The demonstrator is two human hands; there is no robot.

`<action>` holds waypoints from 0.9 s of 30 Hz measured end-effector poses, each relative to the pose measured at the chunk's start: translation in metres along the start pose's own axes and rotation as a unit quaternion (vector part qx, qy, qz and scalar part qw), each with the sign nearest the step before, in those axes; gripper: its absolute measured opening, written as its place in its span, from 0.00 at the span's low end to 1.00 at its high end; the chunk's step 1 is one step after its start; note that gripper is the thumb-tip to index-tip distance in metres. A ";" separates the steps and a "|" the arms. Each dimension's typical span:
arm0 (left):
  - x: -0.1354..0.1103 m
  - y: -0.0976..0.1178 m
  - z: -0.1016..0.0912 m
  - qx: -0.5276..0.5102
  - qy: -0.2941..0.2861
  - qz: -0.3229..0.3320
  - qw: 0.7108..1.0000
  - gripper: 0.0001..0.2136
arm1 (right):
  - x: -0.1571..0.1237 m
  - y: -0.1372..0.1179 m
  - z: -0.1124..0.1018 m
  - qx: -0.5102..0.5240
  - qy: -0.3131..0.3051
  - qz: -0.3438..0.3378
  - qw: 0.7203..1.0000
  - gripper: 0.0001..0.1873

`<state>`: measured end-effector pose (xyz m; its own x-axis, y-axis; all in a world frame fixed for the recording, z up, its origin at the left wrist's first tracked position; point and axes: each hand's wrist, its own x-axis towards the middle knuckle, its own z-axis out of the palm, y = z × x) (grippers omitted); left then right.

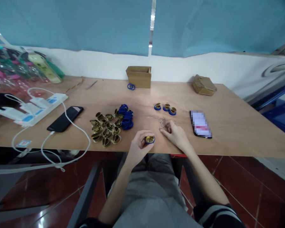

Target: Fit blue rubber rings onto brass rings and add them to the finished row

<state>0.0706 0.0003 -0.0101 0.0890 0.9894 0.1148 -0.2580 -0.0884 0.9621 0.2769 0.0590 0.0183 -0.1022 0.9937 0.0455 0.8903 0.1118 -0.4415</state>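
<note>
My left hand [139, 146] is closed around a round brass-coloured piece [149, 139] with a blue ring about its rim, just above the table's front edge. My right hand [175, 134] rests on the table at a small heap of thin, shiny wire-like pieces [163, 122]. Its thumb and fingers are bent together there, and what they pinch is too small to make out. To the left lie many loose brass-coloured pieces [106, 132] beside a pile of blue rings [126, 118]. Beyond my right hand sit three brass pieces with blue rings [166, 107].
A cardboard box [139, 77] stands at the back, two blue rings [131, 86] before it. Right are a folded carton [204, 85] and a lit phone [200, 124]. Left are a black phone [65, 119] on a white cable, a power strip [35, 110] and plastic bottles [44, 66].
</note>
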 end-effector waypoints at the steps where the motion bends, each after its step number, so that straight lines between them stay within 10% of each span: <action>1: 0.000 0.000 0.000 0.000 -0.001 -0.002 1.000 0.17 | 0.001 -0.002 0.000 -0.012 -0.003 0.002 1.000 0.14; 17: -0.002 -0.001 -0.002 -0.027 -0.018 0.001 0.999 0.16 | 0.004 -0.026 -0.002 -0.147 -0.039 0.056 0.987 0.11; 27: -0.002 -0.002 -0.001 -0.023 -0.018 0.003 1.000 0.16 | 0.010 -0.011 -0.001 -0.046 0.006 -0.017 0.999 0.06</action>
<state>0.0698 -0.0014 -0.0127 0.1217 0.9841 0.1293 -0.3025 -0.0873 0.9492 0.2671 0.0673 0.0246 -0.1280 0.9892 0.0708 0.9235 0.1449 -0.3552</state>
